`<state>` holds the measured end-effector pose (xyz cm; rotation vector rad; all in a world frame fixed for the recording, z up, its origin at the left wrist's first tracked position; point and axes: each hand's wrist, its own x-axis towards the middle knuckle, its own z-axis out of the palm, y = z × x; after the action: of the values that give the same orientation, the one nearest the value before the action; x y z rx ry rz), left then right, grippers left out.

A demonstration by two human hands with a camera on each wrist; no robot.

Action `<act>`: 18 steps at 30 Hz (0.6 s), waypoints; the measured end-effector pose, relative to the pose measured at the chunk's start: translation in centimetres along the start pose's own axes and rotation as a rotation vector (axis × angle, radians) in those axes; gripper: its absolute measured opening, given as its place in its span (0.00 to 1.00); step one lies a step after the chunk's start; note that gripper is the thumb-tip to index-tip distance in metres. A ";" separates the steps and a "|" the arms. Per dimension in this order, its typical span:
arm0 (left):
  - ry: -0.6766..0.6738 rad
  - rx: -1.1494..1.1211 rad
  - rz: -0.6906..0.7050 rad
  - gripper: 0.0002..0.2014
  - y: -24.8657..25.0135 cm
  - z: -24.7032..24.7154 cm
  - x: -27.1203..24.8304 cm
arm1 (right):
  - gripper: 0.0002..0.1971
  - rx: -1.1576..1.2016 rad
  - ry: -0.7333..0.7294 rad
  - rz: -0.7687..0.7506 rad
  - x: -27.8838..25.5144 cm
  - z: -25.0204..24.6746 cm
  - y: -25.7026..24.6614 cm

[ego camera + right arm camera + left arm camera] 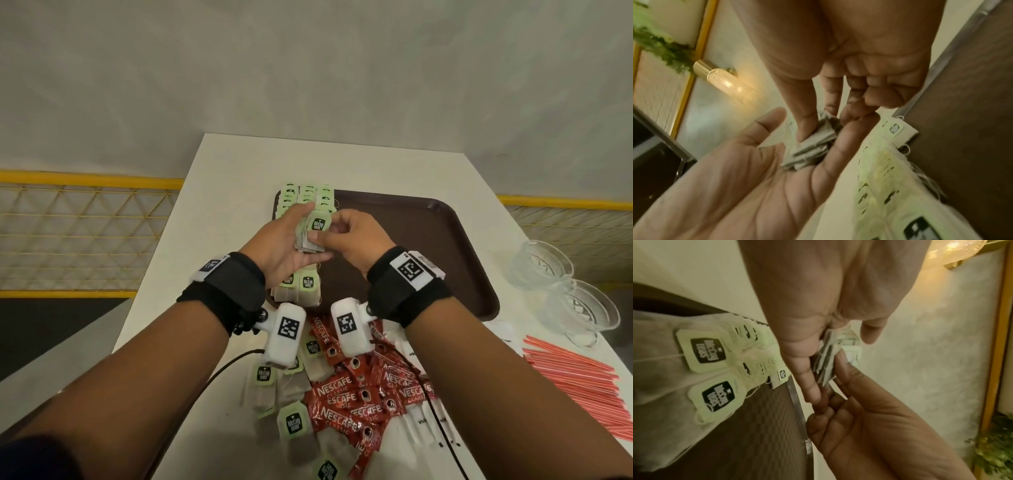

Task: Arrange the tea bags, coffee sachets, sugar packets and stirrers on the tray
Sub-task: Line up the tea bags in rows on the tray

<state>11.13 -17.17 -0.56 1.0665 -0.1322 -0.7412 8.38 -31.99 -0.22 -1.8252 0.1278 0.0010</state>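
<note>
A small stack of tea bags (pixel 313 233) with green tags lies on the straight fingers of my left hand (pixel 284 236), thumb held apart, above the left side of the brown tray (pixel 428 240). My right hand (pixel 337 233) pinches the stack (pixel 809 151) between thumb and forefinger. Rows of tea bags (pixel 308 195) lie along the tray's left edge, seen close in the left wrist view as tea bags (pixel 702 347). Loose tea bags (pixel 291 421), red coffee sachets (pixel 359 401) and white sugar packets (pixel 428 421) are heaped near the table's front. Pink stirrers (pixel 575 387) lie at the right.
Two glass bowls (pixel 561 284) stand at the table's right edge beside the tray. The rest of the tray's brown floor (pixel 972 113) is bare. The white table ends close on the left, with a yellow railing (pixel 85 178) beyond.
</note>
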 end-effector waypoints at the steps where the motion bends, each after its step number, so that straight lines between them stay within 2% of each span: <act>1: -0.012 -0.036 0.006 0.23 0.0 -0.2 0.4 | 0.17 -0.028 0.042 -0.008 0.4 -0.1 0.2; 3: 0.021 -0.059 0.023 0.21 -0.2 -0.7 1.4 | 0.20 -0.047 0.118 -0.010 1.0 -0.3 0.7; 5: 0.102 -0.007 0.036 0.19 -0.4 -1.1 2.3 | 0.17 -0.043 0.141 -0.017 1.6 -0.6 1.4; 10: 0.145 0.223 0.105 0.16 -1.2 -1.8 3.7 | 0.12 -0.003 0.134 0.021 3.2 -1.3 2.7; 15: 0.182 0.210 0.122 0.16 -0.7 -2.2 5.0 | 0.09 0.069 0.086 0.113 4.9 -1.8 3.6; 18: 0.225 0.181 0.101 0.16 -0.1 -2.8 5.4 | 0.07 0.201 0.062 0.194 5.8 -2.5 4.0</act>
<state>16.43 -18.41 -3.41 1.2982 -0.0610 -0.5208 13.66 -35.88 -3.86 -1.6066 0.3367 0.0666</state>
